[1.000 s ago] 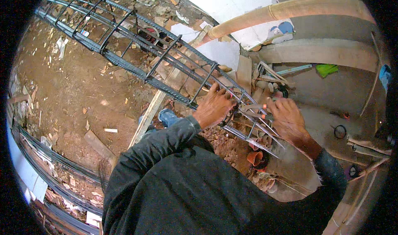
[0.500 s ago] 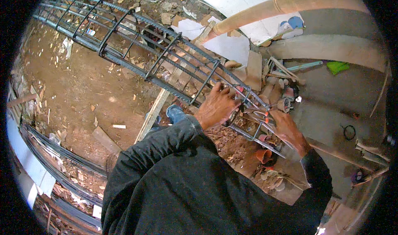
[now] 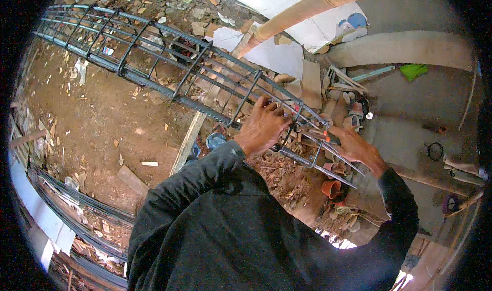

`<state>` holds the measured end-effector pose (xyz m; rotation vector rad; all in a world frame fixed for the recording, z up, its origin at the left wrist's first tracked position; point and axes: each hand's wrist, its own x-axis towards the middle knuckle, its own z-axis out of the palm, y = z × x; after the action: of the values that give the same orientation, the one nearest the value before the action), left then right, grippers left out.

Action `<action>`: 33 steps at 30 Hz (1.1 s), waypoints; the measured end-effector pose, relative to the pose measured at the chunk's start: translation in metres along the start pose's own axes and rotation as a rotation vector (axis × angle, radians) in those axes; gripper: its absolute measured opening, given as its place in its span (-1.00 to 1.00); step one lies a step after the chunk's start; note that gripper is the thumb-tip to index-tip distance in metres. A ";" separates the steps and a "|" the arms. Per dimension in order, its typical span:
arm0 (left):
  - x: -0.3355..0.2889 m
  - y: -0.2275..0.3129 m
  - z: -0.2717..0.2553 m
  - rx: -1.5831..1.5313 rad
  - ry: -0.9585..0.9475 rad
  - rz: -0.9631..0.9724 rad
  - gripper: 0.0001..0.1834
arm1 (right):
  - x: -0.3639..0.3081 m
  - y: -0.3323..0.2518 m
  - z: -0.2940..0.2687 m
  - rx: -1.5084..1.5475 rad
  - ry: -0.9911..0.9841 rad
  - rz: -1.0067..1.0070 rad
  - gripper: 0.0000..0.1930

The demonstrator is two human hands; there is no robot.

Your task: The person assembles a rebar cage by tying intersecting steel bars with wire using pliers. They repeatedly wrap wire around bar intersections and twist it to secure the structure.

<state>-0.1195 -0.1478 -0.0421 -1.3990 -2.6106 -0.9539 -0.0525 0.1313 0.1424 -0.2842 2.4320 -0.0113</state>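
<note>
A long steel rebar cage [image 3: 185, 102], with dark square stirrups around its ribbed bars, slants from the far left down toward my hands. Near its right end, my left hand [image 3: 264, 126] is closed over the cage, fingers curled at a stirrup [image 3: 288, 137]. My right hand [image 3: 354, 146] is wrapped round a hand tool with orange grips [image 3: 326, 135], beside the last bars of the cage. The tool's working end lies among the bars, and I cannot make out what it bites on.
A wooden beam [image 3: 189, 142] passes under the cage. Bundled thin rods [image 3: 82, 201] lie at the lower left. A thick bamboo pole [image 3: 307, 11] crosses the upper right. White boards [image 3: 282, 56], broken bricks, an orange pot [image 3: 331, 189] and debris litter the ground.
The view has shifted slightly, moving the cage a little up and left in the picture. My left hand keeps its hold; my right hand and the tool have turned a little at the bars.
</note>
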 end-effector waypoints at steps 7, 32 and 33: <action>0.000 -0.001 0.005 -0.117 -0.005 -0.025 -0.65 | -0.002 -0.022 -0.024 0.736 -0.601 0.515 -0.58; 0.064 0.112 0.055 -0.324 0.508 0.188 -0.03 | 0.009 0.042 -0.039 0.566 -0.472 0.213 -0.30; 0.064 0.112 0.055 -0.299 0.482 0.192 -0.03 | 0.006 0.033 -0.045 0.528 -0.454 0.270 -0.30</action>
<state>-0.0586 -0.0252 -0.0118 -1.2406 -2.0113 -1.4770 -0.0921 0.1598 0.1701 0.2558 1.9100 -0.4159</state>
